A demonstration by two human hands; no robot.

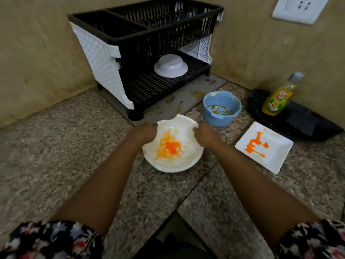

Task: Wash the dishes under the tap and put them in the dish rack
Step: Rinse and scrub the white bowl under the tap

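A round white bowl smeared with orange sauce sits on the granite counter just in front of me. My left hand grips its left rim and my right hand grips its right rim, thumbs inside the bowl. A black and white two-tier dish rack stands in the corner behind it, with a white bowl upside down on its lower shelf. A dirty blue bowl stands to the right of my hands. A square white plate with orange sauce lies further right.
A yellow dish-soap bottle lies on a black tray against the right wall. A grey mat lies under the rack. A white wall socket is at the top right. A counter seam runs under my right forearm.
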